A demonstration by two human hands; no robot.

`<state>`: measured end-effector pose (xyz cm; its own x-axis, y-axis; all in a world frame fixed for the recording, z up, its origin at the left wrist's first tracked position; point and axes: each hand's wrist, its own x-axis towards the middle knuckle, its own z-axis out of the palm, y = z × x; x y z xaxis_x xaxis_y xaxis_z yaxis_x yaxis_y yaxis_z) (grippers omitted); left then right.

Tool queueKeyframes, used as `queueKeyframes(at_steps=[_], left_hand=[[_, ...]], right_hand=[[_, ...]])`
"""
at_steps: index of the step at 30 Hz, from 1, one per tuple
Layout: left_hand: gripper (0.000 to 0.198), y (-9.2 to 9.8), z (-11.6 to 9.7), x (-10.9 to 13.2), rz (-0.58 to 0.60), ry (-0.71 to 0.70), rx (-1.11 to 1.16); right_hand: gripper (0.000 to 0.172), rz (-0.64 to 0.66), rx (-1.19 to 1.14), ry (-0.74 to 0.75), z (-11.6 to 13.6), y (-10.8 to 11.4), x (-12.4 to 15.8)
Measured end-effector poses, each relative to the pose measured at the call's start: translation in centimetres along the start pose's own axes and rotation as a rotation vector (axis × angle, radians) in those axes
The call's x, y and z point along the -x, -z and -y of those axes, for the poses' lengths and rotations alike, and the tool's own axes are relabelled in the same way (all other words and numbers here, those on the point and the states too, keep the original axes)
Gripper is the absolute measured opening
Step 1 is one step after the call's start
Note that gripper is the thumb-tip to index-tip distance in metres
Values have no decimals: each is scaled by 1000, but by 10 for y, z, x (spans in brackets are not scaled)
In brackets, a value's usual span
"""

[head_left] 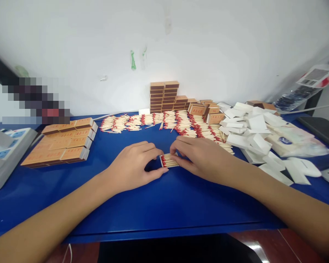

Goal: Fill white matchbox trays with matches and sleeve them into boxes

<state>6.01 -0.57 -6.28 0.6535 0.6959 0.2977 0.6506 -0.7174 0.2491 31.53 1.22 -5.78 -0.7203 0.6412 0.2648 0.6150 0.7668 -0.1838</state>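
A small white matchbox tray (161,161) lies on the blue table between my hands, with a row of red-tipped matches (168,160) in it. My left hand (138,164) grips the tray's left end, thumb at the near side and index finger at the far side. Over the right part of the tray, my right hand (199,157) has its thumb and fingers drawn together on the matches, covering their right ends. Just beyond my hands, loose matches (126,122) spread in a long band across the table.
Filled matchboxes (68,142) lie in rows at the left, beside a white power strip (9,153). More matchboxes (164,96) are stacked against the wall. At the right are a heap of white empty trays (257,124), a plastic packet (293,140) and a dark phone-like object (322,129).
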Motion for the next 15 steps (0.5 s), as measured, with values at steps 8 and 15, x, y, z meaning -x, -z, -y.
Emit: queueKeyframes(at_steps=[8,15], left_hand=[[28,2,2,1,-3,8,25],[28,4,4,4,10,4,12]], right_hand=[[13,-37,74,-116,-33,18,1],[17,75,76,-201,-77,19,1]])
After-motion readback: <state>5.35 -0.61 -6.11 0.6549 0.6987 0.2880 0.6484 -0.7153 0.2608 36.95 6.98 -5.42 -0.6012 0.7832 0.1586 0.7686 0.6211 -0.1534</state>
